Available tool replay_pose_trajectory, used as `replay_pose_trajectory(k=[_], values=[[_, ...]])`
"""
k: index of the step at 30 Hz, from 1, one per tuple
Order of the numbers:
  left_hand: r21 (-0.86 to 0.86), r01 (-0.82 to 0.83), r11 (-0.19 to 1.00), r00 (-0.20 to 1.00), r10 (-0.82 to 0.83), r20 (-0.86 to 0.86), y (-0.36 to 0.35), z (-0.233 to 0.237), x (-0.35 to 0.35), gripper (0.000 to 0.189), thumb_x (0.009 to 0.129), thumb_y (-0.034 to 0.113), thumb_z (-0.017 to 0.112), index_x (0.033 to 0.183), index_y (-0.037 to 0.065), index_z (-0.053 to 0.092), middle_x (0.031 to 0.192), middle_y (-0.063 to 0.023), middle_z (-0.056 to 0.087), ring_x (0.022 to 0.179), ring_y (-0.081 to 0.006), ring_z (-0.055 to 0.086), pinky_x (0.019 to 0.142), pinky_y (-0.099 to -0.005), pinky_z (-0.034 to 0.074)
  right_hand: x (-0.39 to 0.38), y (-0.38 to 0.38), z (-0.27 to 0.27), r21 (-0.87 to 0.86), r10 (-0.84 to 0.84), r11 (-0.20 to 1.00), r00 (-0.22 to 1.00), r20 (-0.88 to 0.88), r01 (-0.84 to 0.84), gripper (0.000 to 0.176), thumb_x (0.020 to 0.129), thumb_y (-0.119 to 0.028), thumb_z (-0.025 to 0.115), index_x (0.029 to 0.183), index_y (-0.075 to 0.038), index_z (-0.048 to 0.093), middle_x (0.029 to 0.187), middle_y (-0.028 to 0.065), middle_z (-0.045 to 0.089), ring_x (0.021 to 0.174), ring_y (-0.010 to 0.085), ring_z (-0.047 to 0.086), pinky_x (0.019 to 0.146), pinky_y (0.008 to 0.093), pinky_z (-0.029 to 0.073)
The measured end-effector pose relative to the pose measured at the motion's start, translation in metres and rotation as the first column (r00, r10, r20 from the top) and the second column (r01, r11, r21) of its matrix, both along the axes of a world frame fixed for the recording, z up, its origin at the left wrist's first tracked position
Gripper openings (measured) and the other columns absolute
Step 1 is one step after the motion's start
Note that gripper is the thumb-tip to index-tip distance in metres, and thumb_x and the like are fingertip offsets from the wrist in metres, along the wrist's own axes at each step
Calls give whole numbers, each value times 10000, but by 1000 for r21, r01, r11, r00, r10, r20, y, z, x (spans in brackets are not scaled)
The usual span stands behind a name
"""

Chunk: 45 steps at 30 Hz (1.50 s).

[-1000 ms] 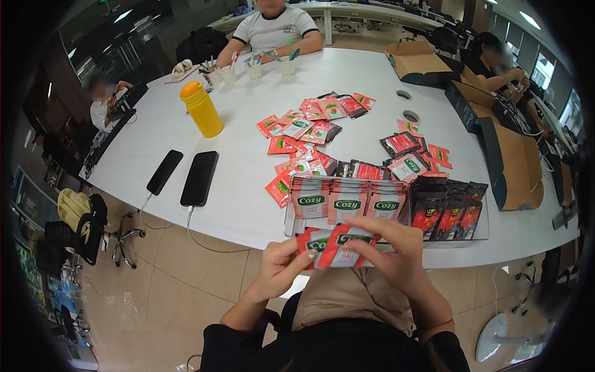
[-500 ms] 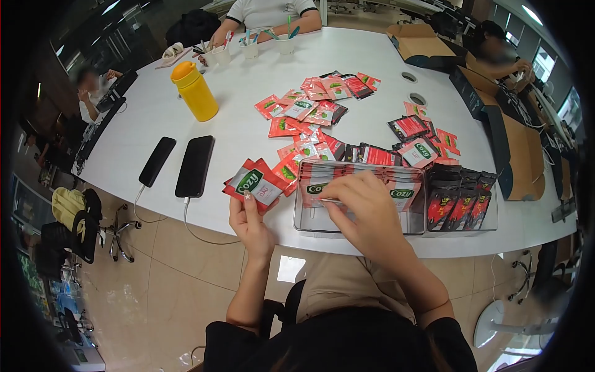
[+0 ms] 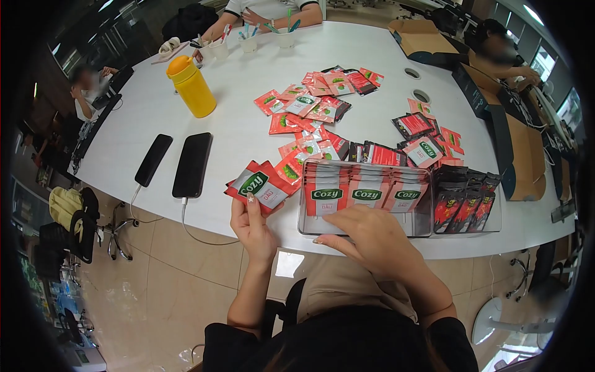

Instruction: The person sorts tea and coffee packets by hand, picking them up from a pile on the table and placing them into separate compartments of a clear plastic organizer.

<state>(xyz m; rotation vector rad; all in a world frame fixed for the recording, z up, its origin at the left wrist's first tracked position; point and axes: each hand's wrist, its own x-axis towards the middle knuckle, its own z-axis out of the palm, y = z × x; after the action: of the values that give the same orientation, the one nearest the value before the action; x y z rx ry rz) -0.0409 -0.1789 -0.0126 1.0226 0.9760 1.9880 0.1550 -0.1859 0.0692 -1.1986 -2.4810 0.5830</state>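
My left hand (image 3: 253, 234) is closed on a small fanned stack of red Cozy tea sachets (image 3: 265, 193), held over the table's near edge, left of a clear plastic box (image 3: 423, 218). Inside the box, three rows of red Cozy sachets (image 3: 327, 197) stand upright, labels facing me. My right hand (image 3: 385, 240) is over the box's front side, thumb apart from the fingers, with nothing visible between them. Its fingertips are just below the left and middle rows. Black-and-red sachets (image 3: 451, 208) stand in the clear section at the right.
Loose sachets (image 3: 302, 105) lie scattered behind the box. Two phones (image 3: 192, 164) and a yellow bottle (image 3: 197, 90) are at the left. Cups with pens (image 3: 248, 43) stand at the back near another person (image 3: 273, 9). Open cardboard boxes (image 3: 520, 142) line the right edge.
My right hand has let go at the left row and drawn back toward me, uncovering the fronts of the sachets. My left hand still holds its stack in nearly the same place.
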Motion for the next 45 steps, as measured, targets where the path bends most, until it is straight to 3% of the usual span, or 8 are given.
replay_pose_trajectory(k=[8, 15, 20, 28, 29, 32, 42, 45], values=[[0, -51, 999, 998, 51, -25, 0, -3, 1, 261, 952, 116, 489, 1167, -33, 483, 1054, -111, 604, 915, -172, 632, 722, -320, 569, 1, 2, -2, 85, 5, 996, 998, -65, 1, 410, 830, -374, 636, 1041, -22, 644, 935, 135, 654, 859, 295, 613, 744, 357, 481], [261, -228, 938, 958, 264, -111, -6, -20, 2, 241, 839, -49, 608, 1058, -38, 508, 1018, -154, 623, 940, -259, 640, 807, -371, 546, -4, 0, 2, 244, 11, 962, 878, -479, 121, 349, 779, -196, 707, 1067, -23, 613, 943, 93, 647, 835, 240, 621, 667, 329, 499], [519, 201, 830, 733, 224, -642, -26, 36, 5, 101, 865, 44, 595, 917, 9, 516, 766, -201, 659, 718, -328, 679, 689, -439, 578, -3, -8, 8, 381, 144, 917, 789, -597, 121, 416, 681, -70, 740, 1075, -34, 615, 1009, 82, 645, 846, 226, 638, 667, 303, 512], [476, 58, 877, 787, 253, -562, -31, 18, 11, 153, 897, 19, 511, 1020, -66, 544, 882, -268, 657, 812, -332, 686, 724, -375, 567, 22, -16, 5, 394, 94, 893, 763, -639, 220, 213, 699, 31, 685, 897, -27, 634, 844, 81, 660, 761, 233, 649, 633, 302, 508], [425, 1, 905, 913, 173, -370, -28, 9, 15, 176, 916, 33, 484, 1043, -79, 531, 1001, -285, 625, 906, -325, 661, 754, -384, 555, 26, -15, 5, 350, 19, 901, 782, -624, 257, 196, 711, 34, 678, 891, -29, 632, 843, 81, 658, 761, 236, 648, 634, 304, 507], [246, -198, 949, 914, 270, -303, -11, -3, 10, 215, 935, 36, 458, 1110, -72, 521, 1071, -177, 597, 956, -233, 621, 768, -357, 562, 38, -14, 6, 220, -176, 917, 831, -527, 333, 131, 775, 22, 641, 892, -34, 624, 822, 93, 646, 752, 263, 637, 633, 330, 499], [-58, 36, 998, 999, -35, 22, 5, -1, 2, 218, 957, 123, 476, 1116, -14, 533, 1028, -83, 616, 884, -154, 635, 708, -304, 584, 38, -12, -4, 93, -299, 924, 853, -428, 370, 192, 791, -60, 661, 977, -48, 618, 956, 114, 616, 750, 274, 618, 663, 356, 495], [-69, 38, 997, 998, -34, 59, 6, 1, 2, 221, 957, 125, 475, 1121, -14, 525, 1033, -85, 618, 884, -153, 637, 705, -304, 584, 37, -12, -5, 301, -188, 886, 868, -459, 351, 196, 783, -100, 687, 961, -47, 622, 908, 98, 621, 738, 250, 614, 647, 332, 491]])
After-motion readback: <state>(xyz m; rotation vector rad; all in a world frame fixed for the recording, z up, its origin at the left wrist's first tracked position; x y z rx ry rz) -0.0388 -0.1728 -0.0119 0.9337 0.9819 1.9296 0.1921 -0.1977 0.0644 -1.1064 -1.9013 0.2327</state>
